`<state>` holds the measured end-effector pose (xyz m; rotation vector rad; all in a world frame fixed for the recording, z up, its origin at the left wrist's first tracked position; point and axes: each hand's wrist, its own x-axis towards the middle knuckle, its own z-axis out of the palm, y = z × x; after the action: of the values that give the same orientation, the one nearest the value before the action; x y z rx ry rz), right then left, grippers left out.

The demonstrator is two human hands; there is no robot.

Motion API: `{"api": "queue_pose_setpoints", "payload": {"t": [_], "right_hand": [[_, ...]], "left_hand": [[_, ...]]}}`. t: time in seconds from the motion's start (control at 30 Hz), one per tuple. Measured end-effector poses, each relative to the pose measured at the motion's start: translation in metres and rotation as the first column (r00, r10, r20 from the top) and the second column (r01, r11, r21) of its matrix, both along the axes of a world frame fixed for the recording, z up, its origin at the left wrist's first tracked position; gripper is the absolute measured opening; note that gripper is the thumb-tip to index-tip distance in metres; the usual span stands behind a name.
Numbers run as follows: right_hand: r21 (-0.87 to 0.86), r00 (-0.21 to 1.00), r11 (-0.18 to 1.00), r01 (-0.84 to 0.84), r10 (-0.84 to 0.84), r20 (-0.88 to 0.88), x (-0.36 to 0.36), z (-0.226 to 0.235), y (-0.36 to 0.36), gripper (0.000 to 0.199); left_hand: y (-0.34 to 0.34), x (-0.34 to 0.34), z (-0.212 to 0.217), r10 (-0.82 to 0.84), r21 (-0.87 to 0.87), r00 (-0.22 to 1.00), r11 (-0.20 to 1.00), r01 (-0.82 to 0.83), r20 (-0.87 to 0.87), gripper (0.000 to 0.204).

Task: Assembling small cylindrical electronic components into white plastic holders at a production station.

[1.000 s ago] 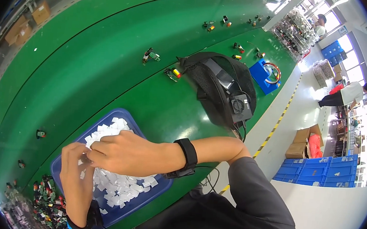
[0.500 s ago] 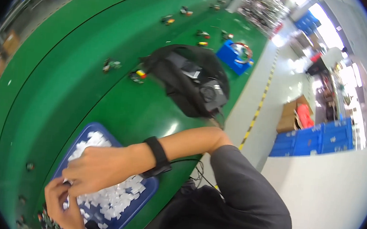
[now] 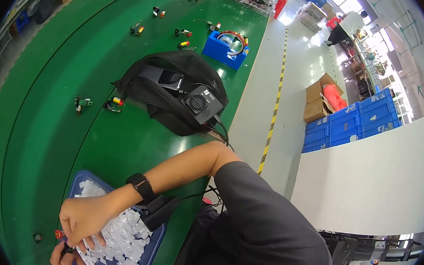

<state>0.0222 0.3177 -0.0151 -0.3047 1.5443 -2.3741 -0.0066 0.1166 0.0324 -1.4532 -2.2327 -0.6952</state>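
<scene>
Green bench (image 3: pixel 119 144) | small red-tipped part (image 3: pixel 59 234) pinched between both hands' grips, over blue tray (image 3: pixel 153 239)

My right hand (image 3: pixel 84 217) and left hand (image 3: pixel 59 257) pinch a small glossy red-and-black part (image 3: pixel 62 235) over a blue plastic tray (image 3: pixel 153 239) of matt white paper-like slips (image 3: pixel 118 231). The green bench top (image 3: pixel 118 149) under it looks smooth with a soft sheen. My sleeve (image 3: pixel 264 224) is matt grey cloth. The wristband (image 3: pixel 140 185) looks like matt black rubber. The bag (image 3: pixel 176 78) is black mesh cloth; the blue bin (image 3: pixel 219 54) is shiny plastic.
</scene>
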Motion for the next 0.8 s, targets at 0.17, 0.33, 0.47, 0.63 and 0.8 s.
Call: {"api": "queue_pose_setpoints", "payload": {"t": [0.17,0.33,0.47,0.63,0.8], "right_hand": [[-0.086,0.999,0.996,0.014,-0.010,0.050,-0.006,-0.011,-0.006,0.024],[0.023,1.000,0.999,0.023,-0.023,0.001,-0.003,-0.012,-0.001,0.024],[0.234,0.985,0.960,0.152,-0.127,-0.120,-0.003,0.000,0.011,0.022],[0.450,0.879,0.789,0.419,-0.229,-0.418,-0.015,0.004,0.002,0.015],[0.648,0.832,0.577,0.498,-0.106,-0.545,0.008,0.012,0.019,0.017]], "left_hand": [[-0.003,-0.004,0.005,-0.050,-0.118,0.996,0.992,0.042,-0.071,0.014],[-0.002,-0.005,0.003,-0.085,-0.112,0.995,0.991,0.079,-0.046,0.015],[0.001,-0.009,-0.012,-0.049,0.013,0.998,0.999,0.050,-0.038,0.009],[-0.032,0.005,-0.018,0.174,0.079,0.661,0.939,-0.334,0.730,0.045],[-0.003,-0.016,-0.016,-0.248,0.238,-0.065,0.962,-0.131,0.967,0.039]]}}
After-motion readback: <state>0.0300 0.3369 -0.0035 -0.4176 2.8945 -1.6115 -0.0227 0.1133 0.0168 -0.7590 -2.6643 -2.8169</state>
